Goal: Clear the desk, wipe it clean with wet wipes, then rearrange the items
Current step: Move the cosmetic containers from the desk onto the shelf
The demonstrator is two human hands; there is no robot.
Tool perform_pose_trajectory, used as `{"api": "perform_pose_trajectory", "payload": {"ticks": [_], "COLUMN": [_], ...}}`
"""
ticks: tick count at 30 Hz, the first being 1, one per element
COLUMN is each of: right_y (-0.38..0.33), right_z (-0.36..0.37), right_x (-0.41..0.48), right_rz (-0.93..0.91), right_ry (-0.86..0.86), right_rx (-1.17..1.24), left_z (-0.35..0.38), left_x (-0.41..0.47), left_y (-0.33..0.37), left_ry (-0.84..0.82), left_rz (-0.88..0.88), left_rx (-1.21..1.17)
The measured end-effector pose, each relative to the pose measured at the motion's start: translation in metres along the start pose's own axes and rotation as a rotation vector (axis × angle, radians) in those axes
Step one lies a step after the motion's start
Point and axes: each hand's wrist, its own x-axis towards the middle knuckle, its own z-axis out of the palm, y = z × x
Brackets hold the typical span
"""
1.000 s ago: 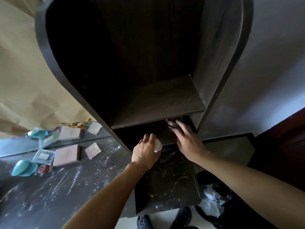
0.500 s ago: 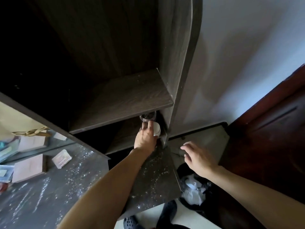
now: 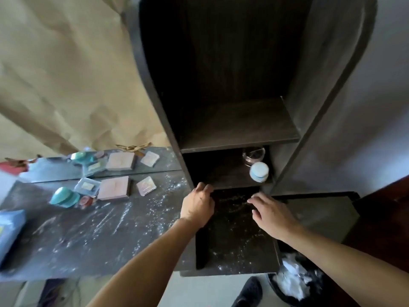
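Observation:
A dark desk (image 3: 93,235) streaked with white powder joins a dark shelf unit (image 3: 239,129). In the low shelf compartment stand a white-lidded jar (image 3: 259,171) and a clear jar (image 3: 253,155) behind it. My left hand (image 3: 197,206) hovers at the front of that compartment, fingers loosely curled, holding nothing. To its right my right hand (image 3: 270,212) is spread over the dusty desk surface, empty too. On the desk's left lie a pink compact (image 3: 114,188), a small clear square case (image 3: 146,186), a clear box (image 3: 87,187) and a teal sponge holder (image 3: 64,197).
A mirror strip (image 3: 106,162) at the desk's back reflects the items. A blue wipes pack (image 3: 10,231) lies at the left edge. A black bin (image 3: 296,284) with crumpled white wipes stands on the floor at the right, next to a dark shoe (image 3: 249,292).
My left hand has let go of the white-lidded jar, which now stands in the low compartment, and drawn back. My right hand has moved back over the desk. The view has swung left.

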Motion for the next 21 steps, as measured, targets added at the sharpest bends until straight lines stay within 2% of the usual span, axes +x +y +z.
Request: {"api": "perform_pose_trajectory", "payload": {"ticks": [10,16,21], "right_y": [-0.214,-0.333,-0.394], "right_z": [0.046,0.076,0.092], "right_x": [0.054,0.069,0.092], "right_rz": [-0.297,-0.371,-0.437], "right_ry": [-0.108,-0.159,-0.190], "right_rx": [0.066,0.038,0.002], "left_z": [-0.082,-0.111,-0.126], "left_x": [-0.175,-0.259,-0.284], "left_y": [-0.201,-0.285,-0.336], "left_ry": [0.130,0.161,0.166], "left_rz": [-0.367,-0.474,-0.544], "left_rx": [0.073,0.043,0.039]}}
